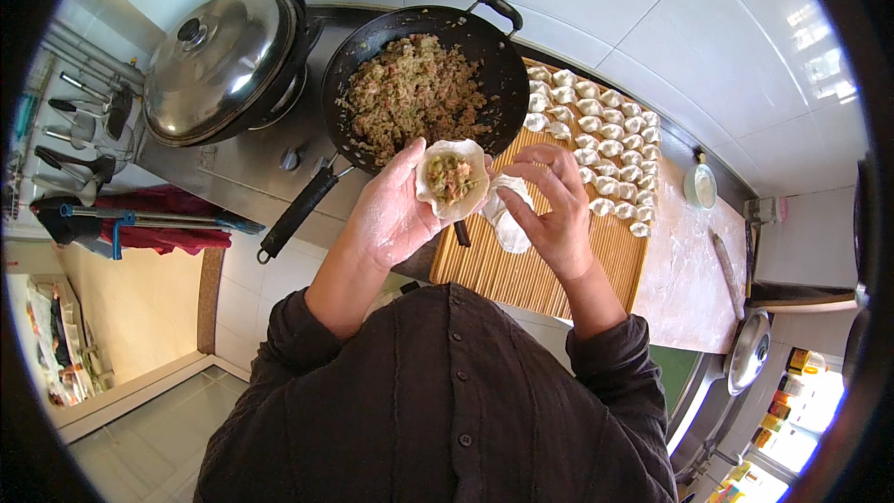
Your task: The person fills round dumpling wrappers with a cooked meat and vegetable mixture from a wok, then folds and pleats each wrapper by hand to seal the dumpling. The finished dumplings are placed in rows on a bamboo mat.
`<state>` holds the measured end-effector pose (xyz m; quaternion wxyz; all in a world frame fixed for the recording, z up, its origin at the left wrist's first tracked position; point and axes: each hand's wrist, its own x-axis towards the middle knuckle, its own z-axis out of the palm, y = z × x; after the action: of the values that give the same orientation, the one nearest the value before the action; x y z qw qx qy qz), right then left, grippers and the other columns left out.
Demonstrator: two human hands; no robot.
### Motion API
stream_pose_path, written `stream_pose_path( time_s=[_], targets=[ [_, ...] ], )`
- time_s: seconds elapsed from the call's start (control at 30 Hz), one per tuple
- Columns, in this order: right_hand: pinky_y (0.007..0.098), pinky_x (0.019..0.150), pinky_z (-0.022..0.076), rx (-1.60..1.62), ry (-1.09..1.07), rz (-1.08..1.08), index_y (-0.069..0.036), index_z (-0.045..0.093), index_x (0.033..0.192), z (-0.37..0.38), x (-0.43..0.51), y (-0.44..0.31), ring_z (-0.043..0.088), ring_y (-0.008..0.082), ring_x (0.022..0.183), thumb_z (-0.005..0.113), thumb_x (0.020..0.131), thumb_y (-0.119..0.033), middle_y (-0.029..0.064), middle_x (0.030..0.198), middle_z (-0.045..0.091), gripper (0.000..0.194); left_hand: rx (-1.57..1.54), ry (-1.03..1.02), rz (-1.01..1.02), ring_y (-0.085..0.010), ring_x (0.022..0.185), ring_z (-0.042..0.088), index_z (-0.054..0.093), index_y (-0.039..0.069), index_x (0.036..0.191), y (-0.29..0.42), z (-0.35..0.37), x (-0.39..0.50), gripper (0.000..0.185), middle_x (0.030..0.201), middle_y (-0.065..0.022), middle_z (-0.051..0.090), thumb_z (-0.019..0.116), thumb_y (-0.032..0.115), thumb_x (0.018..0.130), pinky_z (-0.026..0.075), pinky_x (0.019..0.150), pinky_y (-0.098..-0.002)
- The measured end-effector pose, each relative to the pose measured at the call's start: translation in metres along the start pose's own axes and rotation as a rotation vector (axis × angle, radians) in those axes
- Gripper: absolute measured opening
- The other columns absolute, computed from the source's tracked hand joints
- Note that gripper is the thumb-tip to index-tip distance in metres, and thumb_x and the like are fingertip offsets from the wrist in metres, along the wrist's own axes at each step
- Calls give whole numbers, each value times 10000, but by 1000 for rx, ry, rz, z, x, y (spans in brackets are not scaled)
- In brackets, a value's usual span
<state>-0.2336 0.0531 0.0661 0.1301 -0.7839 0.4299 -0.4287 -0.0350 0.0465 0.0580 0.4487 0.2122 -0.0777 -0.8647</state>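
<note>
A round dough wrapper (480,197) with a mound of chopped filling (449,177) lies in my floury left hand (394,213), held up at the near rim of a black wok (335,84). More of the chopped filling (419,91) fills the wok's middle. My right hand (559,206), fingers curled and apart, hovers just right of the wrapper. Beneath it, a small pile of floured dough wrappers (512,223) rests on a slatted mat (475,265). Rows of folded dumplings (611,131) cover the mat's far right part.
A lidded pan (220,63) stands left of the wok, whose long handle (297,213) juts toward me. Right of the mat are a floured board (688,251), a rolling pin (728,276) and a small bowl (700,186). Utensils (105,119) hang at far left.
</note>
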Motion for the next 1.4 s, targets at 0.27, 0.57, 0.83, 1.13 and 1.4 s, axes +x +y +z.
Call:
stream_pose_path(
  time_s=[0.27, 0.57, 0.83, 1.13, 1.4],
  targets=[
    [387, 857, 451, 91, -35, -39, -65, 659, 863, -8, -2, 2, 545, 270, 1022, 762, 664, -17, 64, 986, 587, 229, 36, -74, -58, -223, 1045, 589, 464, -20, 1219, -12, 0, -2, 444, 1161, -125, 579, 354, 349, 998, 475, 937, -392],
    [397, 885, 453, 70, -244, -155, -40, 681, 851, -35, 27, -4, 539, 280, 1060, 740, 681, -35, 54, 980, 609, 179, 191, 14, -88, -219, 1101, 559, 439, -11, 1239, -26, 3, -5, 454, 1176, -128, 564, 340, 361, 997, 473, 949, -408],
    [380, 895, 455, 15, -225, -127, -42, 692, 876, -45, 32, 3, 554, 260, 1047, 711, 733, -10, 60, 999, 621, 148, 132, 2, -91, -197, 1038, 590, 468, -7, 1197, -32, 5, -5, 415, 1129, -119, 576, 361, 343, 1000, 500, 898, -366],
    [404, 877, 474, -43, -215, -258, -73, 660, 956, -42, -4, -14, 533, 283, 1094, 755, 680, -66, 87, 1114, 579, 291, 54, -65, -45, -180, 1015, 584, 509, 31, 1173, -33, -2, -2, 379, 1121, -80, 586, 371, 336, 996, 487, 886, -353],
    [483, 976, 412, -167, -231, -563, -94, 674, 911, -27, -19, -10, 506, 291, 1161, 633, 654, -154, 79, 1106, 578, 267, -10, -150, -98, -175, 1044, 568, 510, 18, 1211, -42, -11, 4, 396, 1138, -76, 591, 362, 317, 998, 483, 879, -333]
  ],
)
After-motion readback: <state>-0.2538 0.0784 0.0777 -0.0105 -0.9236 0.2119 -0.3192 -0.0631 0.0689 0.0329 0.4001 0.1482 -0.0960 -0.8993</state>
